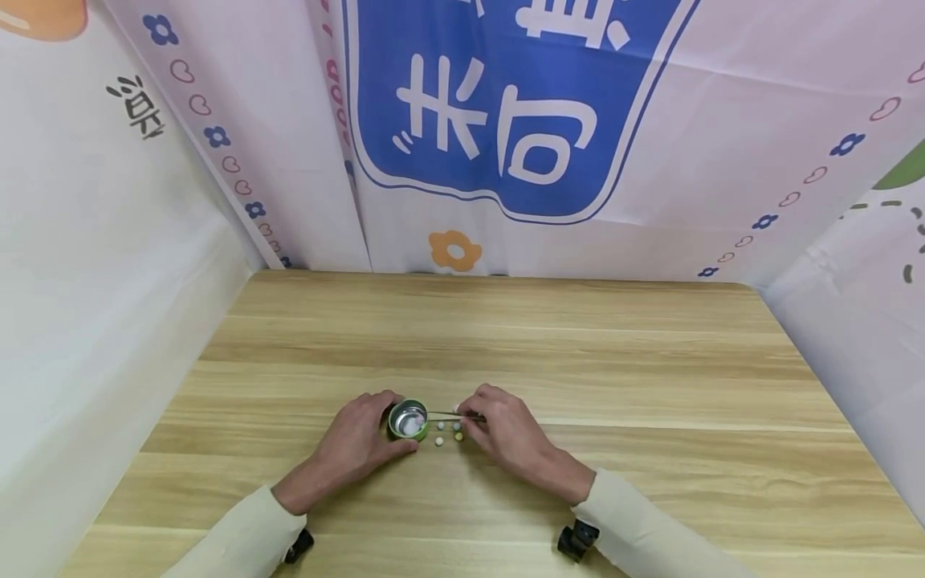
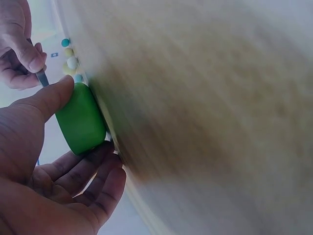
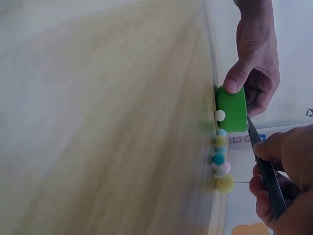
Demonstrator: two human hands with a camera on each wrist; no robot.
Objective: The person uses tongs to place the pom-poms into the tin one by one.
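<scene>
My left hand (image 1: 354,437) holds a small round green cup (image 2: 80,120) from its left side, thumb and fingers around its wall. The cup has a shiny metal inside with something pale pink and white at the bottom. My right hand (image 1: 509,433) pinches metal tweezers (image 3: 268,176), whose tips reach over the cup's rim from the right. Between the hands lie several small balls, among them a white one (image 1: 438,441), a yellow one (image 1: 458,437), a teal one (image 3: 218,158) and a pink one (image 3: 225,166). The tweezers' tips are hidden by the cup in the right wrist view.
Everything stands on a wood-grain table (image 1: 578,361). A printed cloth backdrop (image 1: 650,249) hangs along the far edge, and white cloth walls (image 1: 108,265) close off the left and right sides. A dark device (image 1: 578,539) sits on each wrist.
</scene>
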